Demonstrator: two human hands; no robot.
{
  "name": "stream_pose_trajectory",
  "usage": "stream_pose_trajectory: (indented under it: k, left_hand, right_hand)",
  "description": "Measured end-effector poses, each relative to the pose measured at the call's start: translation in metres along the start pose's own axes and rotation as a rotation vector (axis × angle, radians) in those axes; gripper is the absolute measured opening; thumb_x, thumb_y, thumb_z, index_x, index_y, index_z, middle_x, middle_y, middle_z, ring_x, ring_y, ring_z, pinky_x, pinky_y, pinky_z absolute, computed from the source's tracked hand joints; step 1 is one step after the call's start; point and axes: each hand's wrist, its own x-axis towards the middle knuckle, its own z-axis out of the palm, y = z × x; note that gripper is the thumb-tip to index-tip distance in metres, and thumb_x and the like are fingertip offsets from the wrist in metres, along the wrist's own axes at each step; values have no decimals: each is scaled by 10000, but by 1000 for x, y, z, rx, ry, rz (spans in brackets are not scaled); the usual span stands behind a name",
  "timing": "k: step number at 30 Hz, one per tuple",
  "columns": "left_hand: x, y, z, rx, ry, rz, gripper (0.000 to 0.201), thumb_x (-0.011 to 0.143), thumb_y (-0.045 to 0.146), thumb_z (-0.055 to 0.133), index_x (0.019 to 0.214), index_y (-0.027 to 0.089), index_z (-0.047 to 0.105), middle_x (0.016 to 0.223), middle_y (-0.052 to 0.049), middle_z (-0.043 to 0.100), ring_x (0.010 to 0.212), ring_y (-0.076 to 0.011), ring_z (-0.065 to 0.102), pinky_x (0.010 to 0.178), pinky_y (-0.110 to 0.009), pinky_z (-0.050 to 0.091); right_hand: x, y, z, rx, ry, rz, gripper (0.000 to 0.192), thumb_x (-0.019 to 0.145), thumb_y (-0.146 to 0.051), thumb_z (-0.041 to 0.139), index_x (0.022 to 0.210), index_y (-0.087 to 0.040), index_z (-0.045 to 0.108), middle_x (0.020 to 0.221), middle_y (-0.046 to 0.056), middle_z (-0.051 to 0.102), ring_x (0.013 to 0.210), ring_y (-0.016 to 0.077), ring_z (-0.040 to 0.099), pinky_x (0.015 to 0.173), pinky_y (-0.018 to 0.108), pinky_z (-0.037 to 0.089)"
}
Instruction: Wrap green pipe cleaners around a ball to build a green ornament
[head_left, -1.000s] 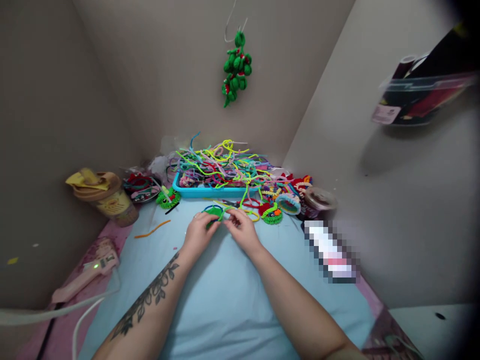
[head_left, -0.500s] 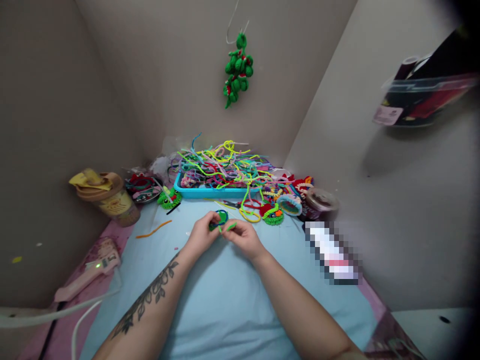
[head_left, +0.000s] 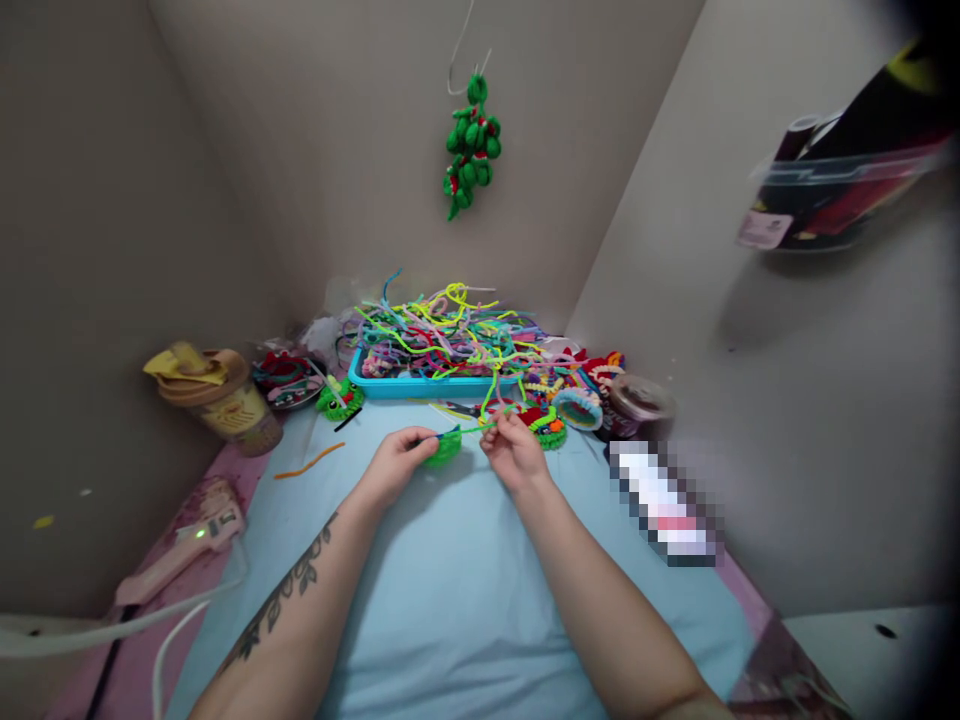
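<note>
My left hand [head_left: 399,466] pinches a small rounded green piece with a blue edge [head_left: 448,448], made of fuzzy pipe cleaner. From that piece a light green pipe cleaner [head_left: 474,430] runs across to my right hand [head_left: 516,455], whose fingertips are closed on it. Both hands are raised over the blue cloth, a short way apart. Just behind my right hand lie scissors [head_left: 463,409], partly covered by it, and a green and red fuzzy figure [head_left: 551,432].
A blue tray [head_left: 427,387] heaped with colourful pipe cleaners stands at the back. To the left are a cup [head_left: 238,415], a green figure [head_left: 340,400], an orange pipe cleaner [head_left: 309,462] and a pink glue gun [head_left: 184,555]. A jar [head_left: 637,408] and a pixelated object [head_left: 664,505] lie right.
My hands have moved apart, the right one going right and slightly up. The light green pipe cleaner is now stretched between them, and the green piece has turned in my left hand.
</note>
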Motion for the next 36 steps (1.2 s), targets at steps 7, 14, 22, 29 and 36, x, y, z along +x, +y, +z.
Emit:
stream_pose_trajectory:
  k: [7,14,22,29,36]
  left_hand:
    - [-2,1,4,-317,-36,-141,294,622,362,738,749,122,624,658,-6,606,599,-106,539,609,-231,426]
    - [-1,2,-1,-507,-63,-206,309,661,353,725,831,129,596,785,-52,630,693,-145,584,687,-310,484]
    - [-3,1,1,-500,-129,-232,222,702,311,697,825,161,591,771,-16,611,696,-119,572,675,-249,459]
    - [-5,4,0,-409,-136,-269,219,707,347,677,762,145,613,749,-19,616,703,-128,574,689,-259,456]
    - [-8,6,4,-313,-110,-259,239,645,328,715,728,126,618,715,-30,614,686,-134,569,670,-252,434]
  right_hand:
    - [12,12,-12,-70,80,125,223,618,-246,695,706,-214,492,513,-64,470,470,89,454,428,196,337]
    - [4,17,-5,-290,-45,0,255,666,-377,690,817,-208,573,850,35,627,763,154,575,553,227,423]
    - [-4,26,6,-367,-283,23,432,581,-381,773,941,-199,616,889,40,661,782,172,608,710,292,476]
    - [-6,20,5,-427,-348,18,469,574,-338,781,997,-204,630,851,25,656,761,159,604,682,271,482]
    - [-5,20,2,-497,-339,-35,454,606,-313,763,1024,-209,623,836,10,630,714,132,578,658,251,464]
